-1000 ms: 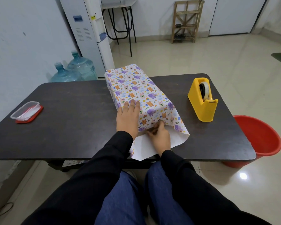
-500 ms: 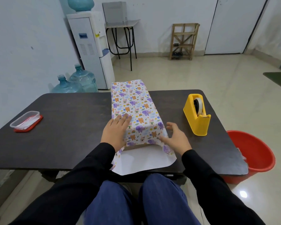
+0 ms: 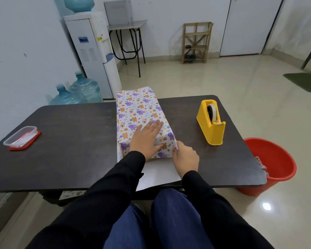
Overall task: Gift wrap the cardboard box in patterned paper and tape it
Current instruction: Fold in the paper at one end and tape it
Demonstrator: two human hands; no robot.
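Note:
The box wrapped in animal-patterned paper (image 3: 139,110) lies lengthwise in the middle of the dark table (image 3: 70,144). My left hand (image 3: 146,139) presses flat on the box's near top, fingers straight. My right hand (image 3: 185,159) is at the box's near right corner and pinches the paper's edge there. A white flap of the paper's underside (image 3: 158,174) spreads on the table toward me from the open near end. The cardboard itself is hidden under the paper. A yellow tape dispenser (image 3: 211,122) stands to the right of the box.
A clear plastic container on a red lid (image 3: 21,138) sits at the table's left. A red bucket (image 3: 275,165) stands on the floor by the table's right corner. Water jugs (image 3: 77,92) and a water dispenser (image 3: 95,53) stand behind the table.
The box has been turned straighter along the table. My left hand slid further onto its top, and my right hand moved from open beside the box to pinching the paper at the near right corner.

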